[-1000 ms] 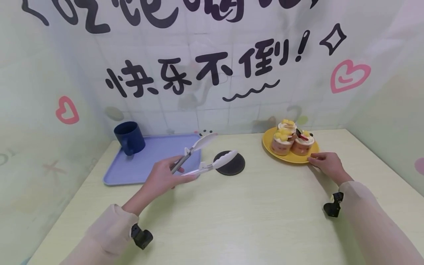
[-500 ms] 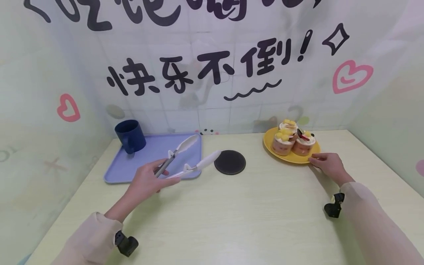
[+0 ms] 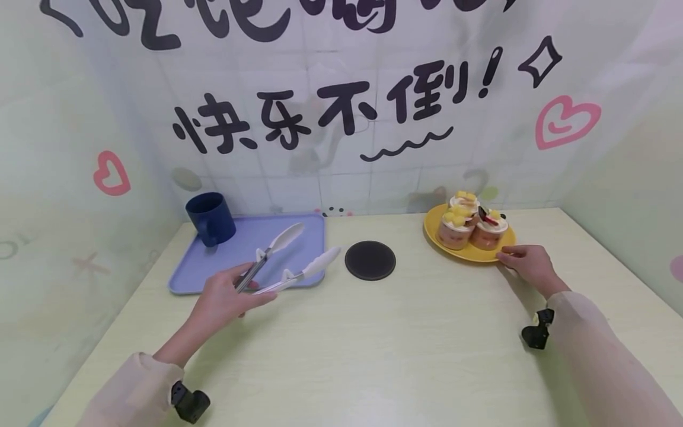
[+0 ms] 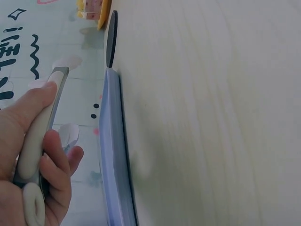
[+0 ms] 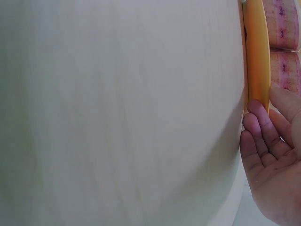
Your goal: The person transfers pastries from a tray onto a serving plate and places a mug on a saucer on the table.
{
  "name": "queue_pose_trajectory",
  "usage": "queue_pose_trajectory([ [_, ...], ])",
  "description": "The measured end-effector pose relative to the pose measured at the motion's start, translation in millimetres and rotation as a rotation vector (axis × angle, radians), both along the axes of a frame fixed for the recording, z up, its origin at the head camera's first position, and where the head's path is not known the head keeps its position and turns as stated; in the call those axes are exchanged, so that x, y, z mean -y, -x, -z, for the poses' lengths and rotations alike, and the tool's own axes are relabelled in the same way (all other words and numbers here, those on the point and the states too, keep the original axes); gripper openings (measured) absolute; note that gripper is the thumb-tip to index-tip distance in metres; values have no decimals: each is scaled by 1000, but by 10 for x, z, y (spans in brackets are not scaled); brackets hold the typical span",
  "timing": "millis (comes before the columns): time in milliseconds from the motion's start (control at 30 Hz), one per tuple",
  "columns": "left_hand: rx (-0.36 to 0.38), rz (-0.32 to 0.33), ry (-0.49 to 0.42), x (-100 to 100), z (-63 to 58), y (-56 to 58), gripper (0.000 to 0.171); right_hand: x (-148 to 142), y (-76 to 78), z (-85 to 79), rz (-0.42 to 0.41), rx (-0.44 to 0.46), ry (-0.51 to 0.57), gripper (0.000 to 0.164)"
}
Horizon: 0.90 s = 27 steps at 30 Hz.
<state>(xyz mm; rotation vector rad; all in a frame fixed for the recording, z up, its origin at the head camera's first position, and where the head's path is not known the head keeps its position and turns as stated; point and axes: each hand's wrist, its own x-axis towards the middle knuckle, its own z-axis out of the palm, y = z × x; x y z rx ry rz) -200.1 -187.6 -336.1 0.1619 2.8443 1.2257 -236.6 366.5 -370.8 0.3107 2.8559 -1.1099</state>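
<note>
In the head view my left hand [image 3: 221, 299] holds metal tongs with white tips [image 3: 320, 263], whose two arms are spread apart with nothing between them. The tips hang above the blue tray's right part. The left wrist view shows the thumb along one pale handle [image 4: 35, 136] and fingers curled round the other side. At the right, my right hand [image 3: 528, 270] pinches the near right rim of a yellow plate [image 3: 469, 256], thumb above and fingers below in the right wrist view. Three dessert cups [image 3: 455, 234] with cream and yellow fruit pieces stand upright on that plate.
A blue tray [image 3: 187, 281] lies at the back left, with a dark blue mug [image 3: 216, 219] standing in its far left corner. Between tray and plate sits a round black coaster [image 3: 370, 260]. Printed walls enclose the table's back and sides.
My left hand has moved left and toward me with the tongs, whose tips went from over the coaster to over the tray. The right hand stays at the plate's rim.
</note>
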Motion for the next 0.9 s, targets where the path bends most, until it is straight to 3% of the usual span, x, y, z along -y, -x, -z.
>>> queue_pose_trajectory([
  [500,-43,-32,90,157,37,-60,87,-5,-2,6,-11,-23,3,60],
  [900,-63,-55,88,264,84,-101,85,-19,-1,16,-15,-26,-1,61],
])
